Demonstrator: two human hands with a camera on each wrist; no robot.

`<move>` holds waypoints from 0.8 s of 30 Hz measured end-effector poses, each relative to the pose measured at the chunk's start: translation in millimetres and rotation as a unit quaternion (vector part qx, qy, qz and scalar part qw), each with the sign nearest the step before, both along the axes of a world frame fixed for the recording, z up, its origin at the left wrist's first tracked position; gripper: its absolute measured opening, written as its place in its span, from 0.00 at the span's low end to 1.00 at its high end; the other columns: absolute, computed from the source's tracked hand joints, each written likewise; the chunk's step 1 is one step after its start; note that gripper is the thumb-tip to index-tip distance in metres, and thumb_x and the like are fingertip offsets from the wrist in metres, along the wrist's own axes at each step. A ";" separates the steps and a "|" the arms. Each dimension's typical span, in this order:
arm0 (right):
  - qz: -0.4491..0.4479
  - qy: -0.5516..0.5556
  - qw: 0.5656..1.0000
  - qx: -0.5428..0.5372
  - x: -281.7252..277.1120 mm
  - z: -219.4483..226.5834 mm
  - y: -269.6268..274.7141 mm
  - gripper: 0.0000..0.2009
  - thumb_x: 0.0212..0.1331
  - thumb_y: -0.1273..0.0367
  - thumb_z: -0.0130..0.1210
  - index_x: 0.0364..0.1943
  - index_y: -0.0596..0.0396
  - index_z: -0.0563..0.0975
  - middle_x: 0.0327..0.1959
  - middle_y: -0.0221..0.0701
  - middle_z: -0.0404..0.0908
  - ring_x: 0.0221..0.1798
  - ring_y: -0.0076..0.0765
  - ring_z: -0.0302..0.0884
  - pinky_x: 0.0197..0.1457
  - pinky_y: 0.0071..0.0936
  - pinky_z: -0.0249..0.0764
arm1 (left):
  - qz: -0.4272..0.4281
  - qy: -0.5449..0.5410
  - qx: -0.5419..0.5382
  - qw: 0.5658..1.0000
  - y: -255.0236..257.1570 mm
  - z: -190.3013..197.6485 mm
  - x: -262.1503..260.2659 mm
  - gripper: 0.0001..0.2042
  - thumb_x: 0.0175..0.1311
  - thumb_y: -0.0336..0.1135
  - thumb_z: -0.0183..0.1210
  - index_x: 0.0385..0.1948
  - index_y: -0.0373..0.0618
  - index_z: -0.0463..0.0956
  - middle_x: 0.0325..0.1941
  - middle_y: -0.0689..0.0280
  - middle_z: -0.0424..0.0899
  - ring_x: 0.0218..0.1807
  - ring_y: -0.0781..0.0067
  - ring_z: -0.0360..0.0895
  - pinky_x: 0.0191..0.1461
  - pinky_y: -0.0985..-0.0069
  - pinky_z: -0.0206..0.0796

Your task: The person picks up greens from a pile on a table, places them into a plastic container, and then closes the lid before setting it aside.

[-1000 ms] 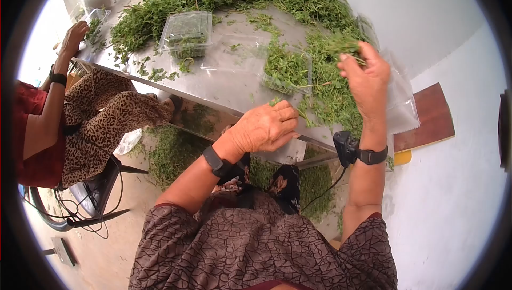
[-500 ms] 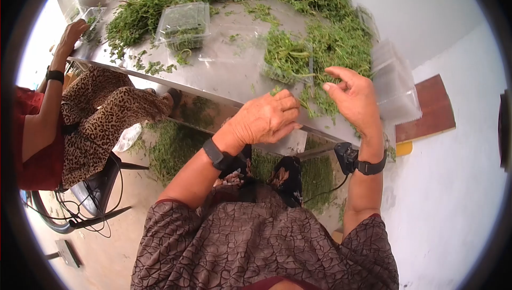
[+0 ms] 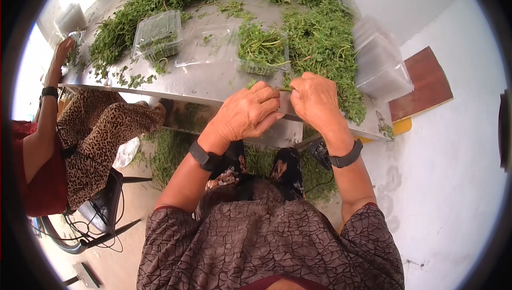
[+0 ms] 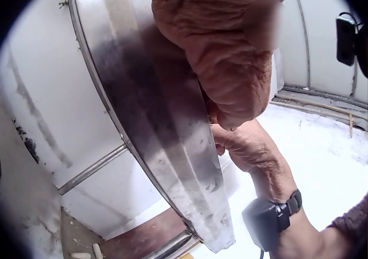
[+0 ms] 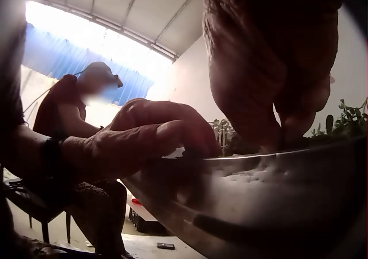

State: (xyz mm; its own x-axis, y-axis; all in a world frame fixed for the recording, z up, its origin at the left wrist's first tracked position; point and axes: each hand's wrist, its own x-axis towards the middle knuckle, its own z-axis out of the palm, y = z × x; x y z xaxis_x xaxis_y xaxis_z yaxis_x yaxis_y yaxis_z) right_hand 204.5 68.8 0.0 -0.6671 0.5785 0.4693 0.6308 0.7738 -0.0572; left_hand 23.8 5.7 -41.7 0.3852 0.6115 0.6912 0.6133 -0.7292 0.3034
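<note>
Leafy green sprigs (image 3: 261, 45) fill an open clear plastic tub (image 3: 256, 69) mid-way along the steel bench (image 3: 213, 81), while a large loose heap (image 3: 320, 39) far and right looks unpacked, and left hand (image 3: 246, 111) and right hand (image 3: 319, 102) pinch thin green stems (image 3: 285, 89) nearer.

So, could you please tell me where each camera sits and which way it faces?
Head: on the person's head, facing forward and down at the table and greens; both forearms and the patterned top show.
Left wrist: past the close left hand, along the table's edge, to the right hand.
Right wrist: low beside the table's edge, past the close right hand, towards the left hand and a seated second person.
Head and right wrist views share that second person.
</note>
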 end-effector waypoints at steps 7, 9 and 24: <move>-0.096 0.118 0.988 0.008 28.9 21.8 16.1 0.02 0.45 0.76 0.52 0.21 0.56 0.76 0.22 0.40 0.78 0.25 0.49 0.77 0.31 0.39 0.74 | 0.008 -0.087 0.058 0.994 -7.7 4.9 -12.5 0.10 0.47 0.23 0.62 0.33 0.39 0.77 0.43 0.60 0.78 0.39 0.57 0.76 0.42 0.67 0.70; -0.166 0.148 0.974 -0.040 38.5 25.8 17.7 0.02 0.46 0.75 0.52 0.23 0.57 0.76 0.22 0.42 0.78 0.27 0.52 0.77 0.32 0.41 0.72 | 0.050 -0.101 0.083 0.990 -9.5 5.6 -19.0 0.11 0.47 0.21 0.61 0.35 0.40 0.77 0.45 0.59 0.77 0.39 0.57 0.76 0.43 0.68 0.70; -0.190 0.027 0.977 -0.088 27.8 12.3 4.6 0.14 0.46 0.68 0.60 0.38 0.59 0.78 0.24 0.43 0.80 0.31 0.49 0.79 0.36 0.42 0.73 | 0.224 -0.002 0.082 0.971 10.2 18.5 -36.5 0.14 0.46 0.17 0.57 0.37 0.39 0.76 0.41 0.59 0.77 0.41 0.58 0.75 0.43 0.66 0.69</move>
